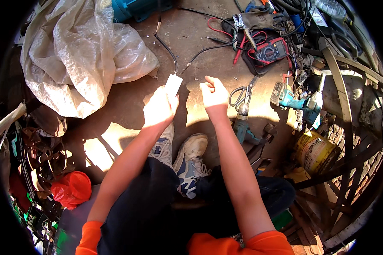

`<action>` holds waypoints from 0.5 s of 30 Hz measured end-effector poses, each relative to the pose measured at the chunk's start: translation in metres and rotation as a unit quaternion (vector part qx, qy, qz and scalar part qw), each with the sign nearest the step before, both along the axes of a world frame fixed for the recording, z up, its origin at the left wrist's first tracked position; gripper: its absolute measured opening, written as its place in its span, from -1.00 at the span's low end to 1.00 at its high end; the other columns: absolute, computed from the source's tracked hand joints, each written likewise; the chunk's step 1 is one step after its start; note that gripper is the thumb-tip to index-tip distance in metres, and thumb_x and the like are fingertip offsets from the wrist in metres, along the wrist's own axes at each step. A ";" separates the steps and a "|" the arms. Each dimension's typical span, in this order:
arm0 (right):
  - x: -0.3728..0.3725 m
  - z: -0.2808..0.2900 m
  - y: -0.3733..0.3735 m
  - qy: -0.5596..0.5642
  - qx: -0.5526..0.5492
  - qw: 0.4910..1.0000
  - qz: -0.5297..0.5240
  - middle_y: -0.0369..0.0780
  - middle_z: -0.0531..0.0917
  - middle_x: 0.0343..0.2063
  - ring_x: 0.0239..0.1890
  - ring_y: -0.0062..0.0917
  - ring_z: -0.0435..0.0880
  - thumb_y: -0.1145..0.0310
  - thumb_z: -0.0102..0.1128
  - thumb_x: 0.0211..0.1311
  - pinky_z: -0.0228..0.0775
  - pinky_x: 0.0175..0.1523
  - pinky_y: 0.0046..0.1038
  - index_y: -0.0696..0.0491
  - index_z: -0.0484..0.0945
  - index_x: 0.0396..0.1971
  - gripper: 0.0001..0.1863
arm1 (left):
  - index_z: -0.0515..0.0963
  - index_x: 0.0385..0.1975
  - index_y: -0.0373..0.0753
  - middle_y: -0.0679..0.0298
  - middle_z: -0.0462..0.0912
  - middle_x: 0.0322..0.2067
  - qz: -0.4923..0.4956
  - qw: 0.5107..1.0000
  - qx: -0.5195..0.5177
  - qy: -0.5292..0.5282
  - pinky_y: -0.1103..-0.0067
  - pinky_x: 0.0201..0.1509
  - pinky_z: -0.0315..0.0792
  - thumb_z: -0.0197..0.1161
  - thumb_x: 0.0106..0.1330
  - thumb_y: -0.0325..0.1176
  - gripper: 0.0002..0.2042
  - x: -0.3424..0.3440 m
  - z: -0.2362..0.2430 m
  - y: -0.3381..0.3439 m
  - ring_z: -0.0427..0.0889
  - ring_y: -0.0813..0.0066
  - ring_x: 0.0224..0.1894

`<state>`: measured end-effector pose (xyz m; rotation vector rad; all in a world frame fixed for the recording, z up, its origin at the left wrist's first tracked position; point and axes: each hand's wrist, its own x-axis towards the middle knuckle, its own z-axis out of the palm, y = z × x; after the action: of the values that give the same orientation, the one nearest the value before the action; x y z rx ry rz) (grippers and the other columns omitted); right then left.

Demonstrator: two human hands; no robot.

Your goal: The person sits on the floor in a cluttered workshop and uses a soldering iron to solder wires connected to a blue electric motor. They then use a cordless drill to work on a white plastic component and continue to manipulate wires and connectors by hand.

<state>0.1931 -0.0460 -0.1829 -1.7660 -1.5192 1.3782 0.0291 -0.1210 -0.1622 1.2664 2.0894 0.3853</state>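
Observation:
My left hand (pixel 158 108) is closed round the lower end of a small white rectangular block (pixel 173 84), held upright at an angle. Two black cables (pixel 169 49) meet at the block's upper end; one runs up toward a blue-green motor-like housing (pixel 130 9), the other loops to the right. To the right of the block, and apart from it, is my right hand (pixel 215 97). Its fingers are curled with thumb and forefinger close together, and whatever may be between them is too small to make out. Scissors (pixel 244 92) lie on the ground just right of that hand.
A crumpled translucent plastic sheet (pixel 78 59) covers the left. At the upper right lie a red multimeter (pixel 270 52) and pliers (pixel 242 26). Teal power tools (pixel 300 103) and a yellow can (pixel 317 152) sit at right. A red bag (pixel 72 189) is lower left.

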 end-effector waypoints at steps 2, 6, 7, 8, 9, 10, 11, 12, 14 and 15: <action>0.037 -0.023 0.000 -0.098 0.043 0.994 -0.032 -0.11 0.58 -0.25 -0.32 -0.41 0.61 0.48 0.24 0.11 0.47 -0.19 -0.43 0.17 0.53 -0.08 -0.67 | 0.38 -0.11 -0.28 0.00 0.60 -0.29 -0.005 0.999 0.033 0.007 0.29 -0.18 0.49 0.24 0.24 -0.12 -0.60 0.002 -0.004 -0.004 0.62 0.02 -0.25; 0.054 -0.033 0.010 -0.197 0.114 0.967 0.114 -0.12 0.57 -0.25 -0.23 -0.27 0.61 0.45 0.20 0.13 0.46 -0.07 -0.34 0.11 0.53 -0.07 -0.68 | 0.37 -0.09 -0.28 0.01 0.60 -0.29 -0.005 1.000 0.019 0.000 0.28 -0.20 0.48 0.25 0.23 -0.11 -0.58 0.001 -0.007 -0.003 0.62 0.03 -0.28; 0.054 -0.034 0.013 -0.211 0.130 0.957 0.151 -0.12 0.57 -0.24 -0.21 -0.24 0.61 0.44 0.19 0.13 0.45 -0.05 -0.32 0.09 0.53 -0.06 -0.68 | 0.37 -0.08 -0.28 0.01 0.60 -0.29 -0.004 1.000 0.016 -0.006 0.28 -0.20 0.48 0.25 0.23 -0.11 -0.58 0.000 -0.007 -0.005 0.62 0.03 -0.28; 0.054 -0.038 0.015 -0.218 0.154 0.950 0.159 -0.13 0.57 -0.21 -0.15 -0.20 0.60 0.42 0.17 0.16 0.44 -0.02 -0.29 0.05 0.56 -0.10 -0.72 | 0.37 -0.07 -0.28 0.01 0.60 -0.29 -0.003 1.000 0.013 -0.011 0.28 -0.20 0.48 0.25 0.22 -0.11 -0.57 0.000 -0.008 -0.005 0.62 0.03 -0.28; 0.054 -0.042 0.018 -0.218 0.150 0.951 0.160 -0.13 0.57 -0.21 -0.16 -0.19 0.60 0.43 0.16 0.16 0.44 -0.02 -0.29 0.05 0.57 -0.12 -0.73 | 0.37 -0.07 -0.28 0.01 0.60 -0.29 -0.001 1.000 0.015 -0.014 0.29 -0.20 0.48 0.25 0.22 -0.10 -0.57 -0.001 -0.007 -0.005 0.62 0.03 -0.28; 0.056 -0.045 0.021 -0.218 0.147 0.951 0.161 -0.13 0.57 -0.21 -0.16 -0.18 0.60 0.43 0.16 0.16 0.44 -0.03 -0.29 0.06 0.58 -0.14 -0.75 | 0.37 -0.07 -0.29 0.01 0.60 -0.29 0.001 1.000 0.016 -0.017 0.29 -0.20 0.49 0.25 0.22 -0.10 -0.56 -0.001 -0.006 -0.004 0.62 0.04 -0.27; 0.058 -0.048 0.023 -0.218 0.143 0.952 0.161 -0.13 0.57 -0.21 -0.17 -0.18 0.60 0.44 0.16 0.16 0.44 -0.03 -0.29 0.06 0.59 -0.15 -0.76 | 0.37 -0.07 -0.29 0.01 0.61 -0.29 0.002 1.000 0.018 -0.019 0.29 -0.20 0.49 0.25 0.22 -0.09 -0.55 0.000 -0.005 -0.004 0.62 0.04 -0.27; 0.057 -0.049 0.023 -0.221 0.162 0.949 0.159 -0.12 0.58 -0.23 -0.19 -0.16 0.60 0.44 0.15 0.18 0.45 -0.05 -0.29 0.07 0.61 -0.23 -0.83 | 0.37 -0.07 -0.29 0.01 0.61 -0.29 0.001 1.000 0.017 -0.014 0.29 -0.20 0.49 0.25 0.22 -0.09 -0.55 -0.001 -0.005 -0.004 0.62 0.04 -0.26; 0.057 -0.050 0.024 -0.231 0.171 0.945 0.159 -0.11 0.58 -0.24 -0.20 -0.16 0.60 0.44 0.15 0.18 0.45 -0.07 -0.28 0.08 0.60 -0.26 -0.85 | 0.37 -0.06 -0.28 0.02 0.61 -0.29 -0.001 1.000 0.017 -0.004 0.29 -0.20 0.49 0.25 0.22 -0.07 -0.55 0.000 -0.005 -0.004 0.63 0.04 -0.25; 0.054 -0.050 0.024 -0.235 0.177 0.942 0.160 -0.11 0.58 -0.25 -0.21 -0.16 0.60 0.43 0.15 0.18 0.45 -0.07 -0.28 0.09 0.60 -0.28 -0.86 | 0.37 -0.06 -0.28 0.02 0.61 -0.29 -0.002 1.000 0.022 -0.001 0.30 -0.19 0.49 0.25 0.22 -0.07 -0.54 0.000 -0.005 -0.004 0.63 0.04 -0.24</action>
<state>0.2467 -0.0219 -0.2333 -1.7407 -2.2263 0.7554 0.0292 -0.1253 -0.1673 1.2957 2.0873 0.4329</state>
